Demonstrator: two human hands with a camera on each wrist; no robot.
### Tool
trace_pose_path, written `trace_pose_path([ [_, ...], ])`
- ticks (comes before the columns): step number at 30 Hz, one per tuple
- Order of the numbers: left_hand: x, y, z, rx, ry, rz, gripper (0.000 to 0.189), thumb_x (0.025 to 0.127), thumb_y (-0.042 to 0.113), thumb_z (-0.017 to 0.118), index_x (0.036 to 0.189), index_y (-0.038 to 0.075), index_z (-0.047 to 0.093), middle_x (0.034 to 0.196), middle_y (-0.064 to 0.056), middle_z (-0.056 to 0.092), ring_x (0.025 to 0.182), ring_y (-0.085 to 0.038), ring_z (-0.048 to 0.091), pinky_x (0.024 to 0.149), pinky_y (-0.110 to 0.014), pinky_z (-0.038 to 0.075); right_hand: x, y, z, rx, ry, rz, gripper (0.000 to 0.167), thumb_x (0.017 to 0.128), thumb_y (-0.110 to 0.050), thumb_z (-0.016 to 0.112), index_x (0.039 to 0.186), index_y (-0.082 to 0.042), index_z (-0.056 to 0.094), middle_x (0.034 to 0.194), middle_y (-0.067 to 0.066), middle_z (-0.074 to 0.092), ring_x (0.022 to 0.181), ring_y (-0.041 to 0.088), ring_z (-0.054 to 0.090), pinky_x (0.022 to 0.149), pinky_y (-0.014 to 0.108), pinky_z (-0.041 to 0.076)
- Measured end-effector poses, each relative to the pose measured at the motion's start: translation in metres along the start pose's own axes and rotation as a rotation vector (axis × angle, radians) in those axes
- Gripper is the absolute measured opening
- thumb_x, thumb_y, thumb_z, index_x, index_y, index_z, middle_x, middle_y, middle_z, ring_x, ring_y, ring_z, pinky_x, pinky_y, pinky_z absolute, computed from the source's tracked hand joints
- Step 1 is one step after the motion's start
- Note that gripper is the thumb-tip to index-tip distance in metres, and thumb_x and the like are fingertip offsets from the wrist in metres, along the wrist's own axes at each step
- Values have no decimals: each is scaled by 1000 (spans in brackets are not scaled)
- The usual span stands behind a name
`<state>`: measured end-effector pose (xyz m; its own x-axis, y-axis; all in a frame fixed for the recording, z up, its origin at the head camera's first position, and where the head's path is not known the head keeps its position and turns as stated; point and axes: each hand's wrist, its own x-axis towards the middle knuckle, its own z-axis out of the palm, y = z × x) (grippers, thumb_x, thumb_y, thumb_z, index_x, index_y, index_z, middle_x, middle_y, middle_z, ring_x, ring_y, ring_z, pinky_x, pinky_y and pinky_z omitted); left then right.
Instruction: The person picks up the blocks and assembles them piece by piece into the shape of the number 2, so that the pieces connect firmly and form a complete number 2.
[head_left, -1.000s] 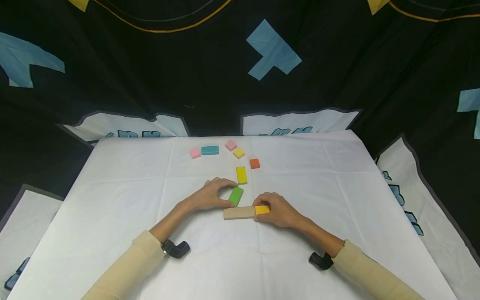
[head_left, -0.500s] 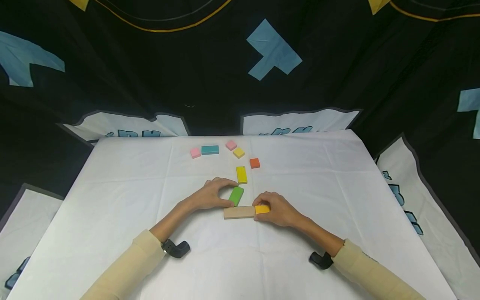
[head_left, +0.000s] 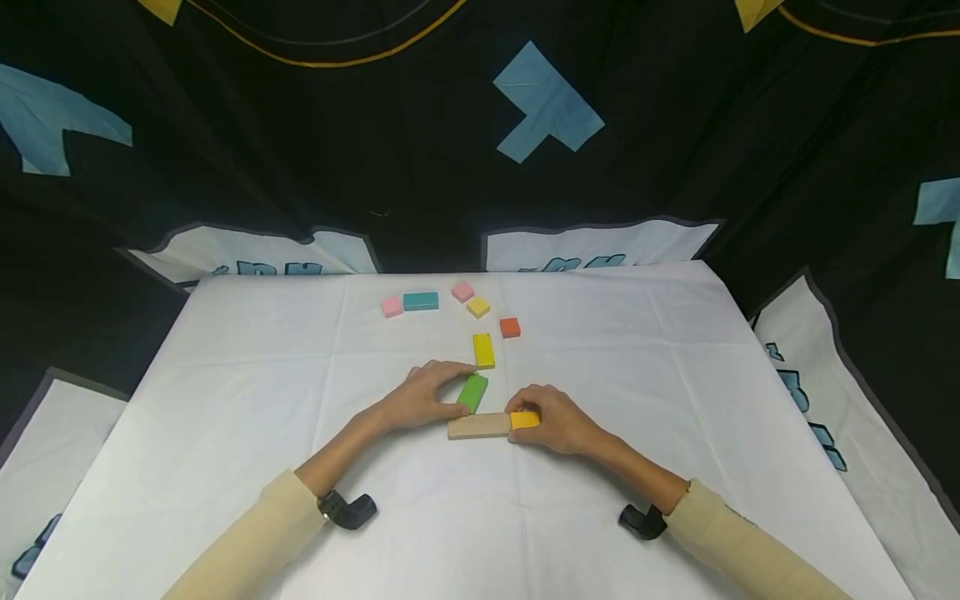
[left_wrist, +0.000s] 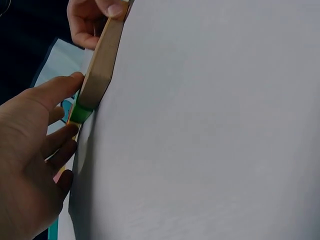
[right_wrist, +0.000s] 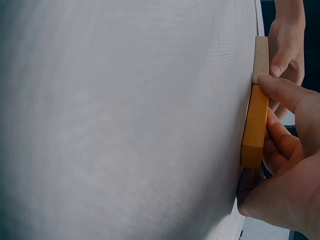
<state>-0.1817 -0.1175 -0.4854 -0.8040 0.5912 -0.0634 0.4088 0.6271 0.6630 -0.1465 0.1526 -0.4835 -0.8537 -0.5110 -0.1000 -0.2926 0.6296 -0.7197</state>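
Over on the desk [head_left: 442, 517], the left hand [head_left: 417, 397] is pinching the green block [head_left: 472, 392] across its ends, seemingly steadying its slant; the right hand [head_left: 561, 423] is pinching the orange block [head_left: 525, 420], apparently squaring it against the wooden block [head_left: 477, 427].

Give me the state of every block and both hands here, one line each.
Left hand: holding the green block
Right hand: gripping the orange block
Green block: slanted, held
Orange block: held, end against the wooden block
Wooden block: flat
Long yellow block: flat
Teal block: flat, untouched
Red-orange block: flat, untouched
Small yellow block: flat, untouched
Left pink block: flat, untouched
Right pink block: flat, untouched
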Motion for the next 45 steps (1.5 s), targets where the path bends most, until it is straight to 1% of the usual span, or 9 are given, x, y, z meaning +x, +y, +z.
trace_pose_path([
  [5,-5,7,5,43,-16,-4,67,93,34,71,152,18,44,154,-5,42,140,-26,37,111,-54,29,-1,0,1,-7,4,11,26,81,-18,85,103,-19,70,91,-9,59,90,16,50,80,33,45],
  [8,-10,11,10,129,-8,0,65,96,36,65,153,18,42,157,-6,38,141,-27,35,112,-53,31,0,0,1,-6,4,10,26,81,-18,85,103,-18,70,92,-9,60,90,16,50,81,33,46],
  [13,-22,20,20,308,49,56,58,103,35,53,155,14,39,159,-10,33,142,-29,35,109,-50,35,0,0,0,-10,6,3,26,81,-19,85,103,-18,70,91,-9,60,89,16,50,80,33,46],
  [16,-28,25,27,399,90,81,55,105,33,48,155,13,37,160,-8,32,145,-26,32,110,-48,35,0,1,0,-18,9,-1,26,81,-20,85,102,-18,70,91,-9,60,88,16,50,79,33,46],
  [22,-38,33,36,548,135,135,52,106,26,48,154,8,39,159,-7,35,145,-24,32,112,-46,34,-1,0,0,-25,9,4,26,81,-20,86,102,-18,70,91,-9,60,88,16,50,79,32,46],
  [27,-41,36,40,561,139,143,53,106,22,48,154,4,36,159,-10,33,145,-25,32,114,-46,31,-1,-1,0,-22,18,2,26,80,-19,86,102,-18,70,91,-9,60,88,16,50,79,33,46],
  [31,-42,36,43,545,126,124,52,107,26,45,153,3,37,160,-10,32,145,-25,32,116,-45,29,-1,-1,1,-30,18,3,27,80,-19,86,102,-18,70,91,-10,60,89,16,50,80,33,46],
  [37,-43,35,44,555,109,102,53,108,30,41,153,3,37,161,-9,30,146,-24,29,117,-43,27,-1,-2,1,-36,22,3,27,80,-19,86,102,-17,70,91,-9,60,88,15,50,80,32,47],
  [45,-44,39,42,541,122,107,52,107,27,45,151,1,40,159,-11,33,145,-26,32,116,-45,29,0,-2,0,-42,16,-7,28,80,-20,86,103,-17,70,92,-10,61,89,16,50,81,33,47],
])
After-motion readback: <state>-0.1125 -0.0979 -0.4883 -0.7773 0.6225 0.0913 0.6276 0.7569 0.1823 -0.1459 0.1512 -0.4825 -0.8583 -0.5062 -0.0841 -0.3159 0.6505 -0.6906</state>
